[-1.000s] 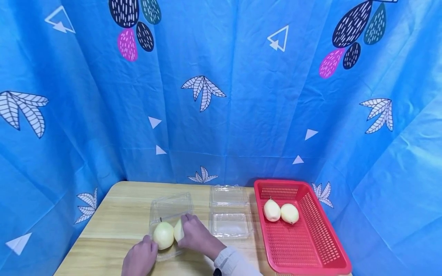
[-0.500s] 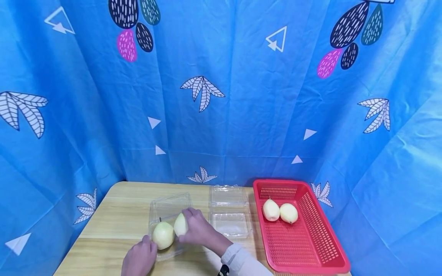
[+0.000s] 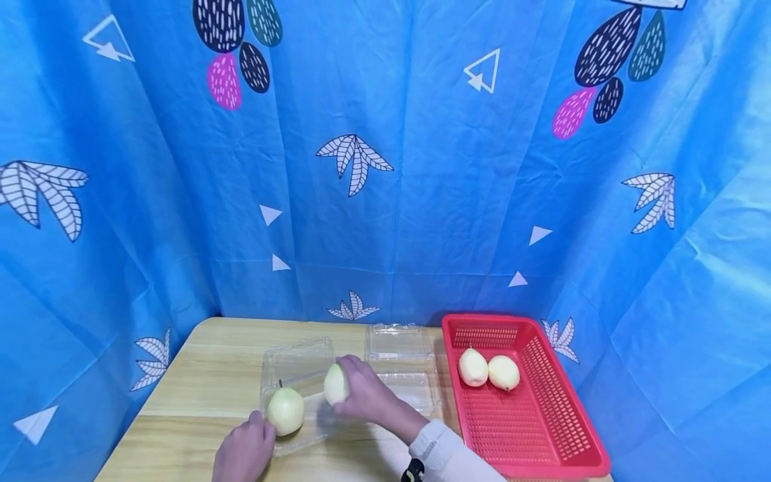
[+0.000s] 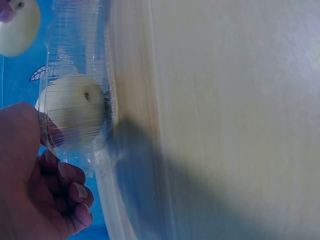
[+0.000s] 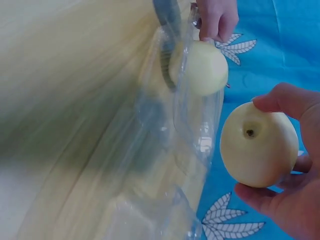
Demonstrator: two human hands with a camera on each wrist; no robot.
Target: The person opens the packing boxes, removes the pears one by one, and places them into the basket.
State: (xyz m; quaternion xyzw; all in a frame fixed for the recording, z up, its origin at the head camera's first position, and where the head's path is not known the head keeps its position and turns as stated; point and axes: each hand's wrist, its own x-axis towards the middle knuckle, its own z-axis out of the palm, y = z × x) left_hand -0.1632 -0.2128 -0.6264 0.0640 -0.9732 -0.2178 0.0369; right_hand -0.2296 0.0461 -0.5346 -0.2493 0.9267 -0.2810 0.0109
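Note:
My right hand (image 3: pixel 364 395) grips a pale yellow pear (image 5: pixel 257 150) between thumb and fingers, held up to the right of another pear. That second pear (image 3: pixel 286 410) sits stem up in the left part of an open clear plastic clamshell box (image 4: pixel 75 40). My left hand (image 3: pixel 243 447) holds the box's near left edge; in the left wrist view its thumb lies behind the clear wall, with the other fingers curled outside. The box's lid (image 3: pixel 298 359) stands folded back on the far side.
Another open clear clamshell box (image 3: pixel 402 391) lies to the right on the wooden table (image 3: pixel 199 375). Beyond it stands a red plastic basket (image 3: pixel 530 452) with two pears (image 3: pixel 473 367) near its left side. A blue patterned curtain (image 3: pixel 385 221) encloses the table's back and sides.
My right hand has drawn its pear up and rightward, away from the pear in the box, so a gap now shows between them. The left hand has stayed on the box edge.

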